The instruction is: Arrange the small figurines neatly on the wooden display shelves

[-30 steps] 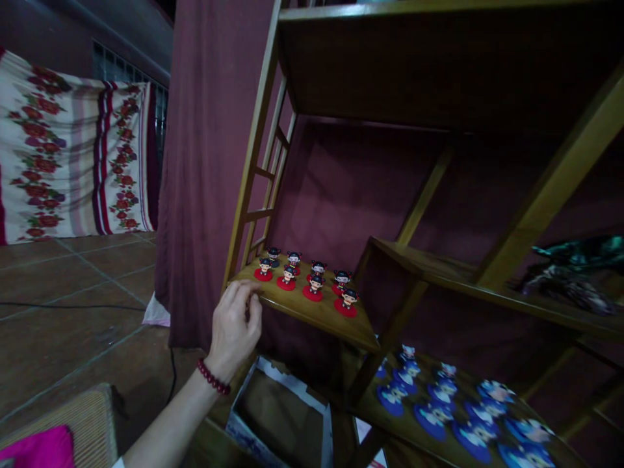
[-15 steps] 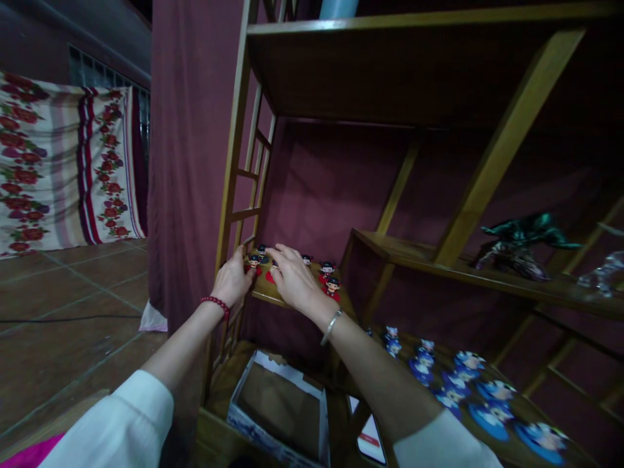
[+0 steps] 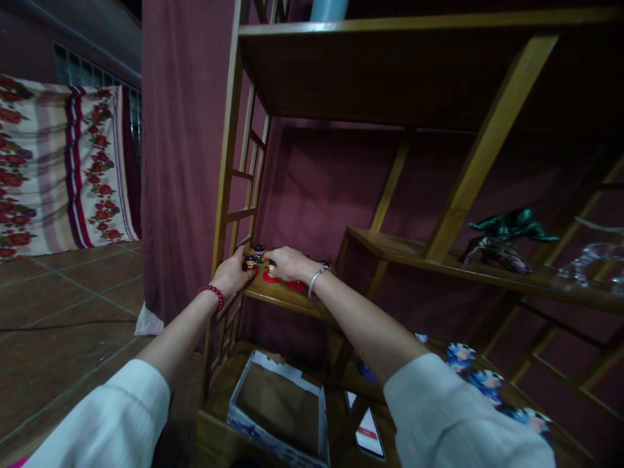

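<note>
Right hand [image 3: 288, 265] partly hides figurines [image 3: 272, 269] | box [image 3: 246, 426] below | phone [image 3: 369, 432] alongside

And there it stands, a small black-haired figurine on a round red base [image 3: 272, 268], upright near the front edge of the brown wooden shelf [image 3: 280, 297]! Left of it, a black-haired, red-based figurine [image 3: 251, 262]; just behind that, a black-topped figurine [image 3: 259, 249].
</note>
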Demonstrator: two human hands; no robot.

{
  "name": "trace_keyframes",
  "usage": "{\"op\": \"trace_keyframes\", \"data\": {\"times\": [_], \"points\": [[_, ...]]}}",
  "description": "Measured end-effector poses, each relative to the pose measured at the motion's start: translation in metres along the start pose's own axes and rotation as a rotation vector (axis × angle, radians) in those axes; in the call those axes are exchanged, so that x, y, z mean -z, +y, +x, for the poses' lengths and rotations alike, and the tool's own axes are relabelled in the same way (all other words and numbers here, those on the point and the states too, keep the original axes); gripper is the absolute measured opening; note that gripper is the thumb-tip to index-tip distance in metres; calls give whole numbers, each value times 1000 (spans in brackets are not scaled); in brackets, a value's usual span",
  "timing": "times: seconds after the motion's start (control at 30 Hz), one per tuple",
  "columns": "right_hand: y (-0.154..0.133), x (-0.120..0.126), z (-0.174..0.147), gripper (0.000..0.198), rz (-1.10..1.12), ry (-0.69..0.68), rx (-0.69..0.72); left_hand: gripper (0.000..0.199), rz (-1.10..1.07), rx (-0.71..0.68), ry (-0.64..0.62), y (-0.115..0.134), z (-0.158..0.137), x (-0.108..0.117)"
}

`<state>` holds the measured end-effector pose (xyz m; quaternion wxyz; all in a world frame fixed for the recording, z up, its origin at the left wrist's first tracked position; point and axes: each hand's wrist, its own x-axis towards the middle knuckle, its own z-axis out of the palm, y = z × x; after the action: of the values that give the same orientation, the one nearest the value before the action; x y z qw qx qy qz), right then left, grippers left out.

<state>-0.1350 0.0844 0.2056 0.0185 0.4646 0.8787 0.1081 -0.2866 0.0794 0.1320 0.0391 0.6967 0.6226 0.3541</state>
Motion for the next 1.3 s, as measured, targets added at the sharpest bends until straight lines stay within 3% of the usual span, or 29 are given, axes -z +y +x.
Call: {"op": "trace_keyframes", "data": {"times": [0.17, 0.47, 0.6, 0.77, 0.9, 1.3], "points": [[3, 2, 8, 49, -10, -90, 32, 65, 85, 13, 1, 6, -4, 1], [9, 0, 14, 36, 68, -129, 59, 66, 167, 15, 10, 6, -4, -2], [13, 2, 15, 40, 48, -143, 103, 66, 178, 37, 6, 8, -5, -2], [26, 13, 21, 45, 76, -33, 172, 70, 190, 61, 5, 13, -6, -1], [37, 18, 29, 41, 47, 76, 58, 70, 192, 59, 4, 14, -7, -2], [20, 3, 73, 56, 78, 4, 51, 64, 195, 62, 31, 13, -6, -5]]}}
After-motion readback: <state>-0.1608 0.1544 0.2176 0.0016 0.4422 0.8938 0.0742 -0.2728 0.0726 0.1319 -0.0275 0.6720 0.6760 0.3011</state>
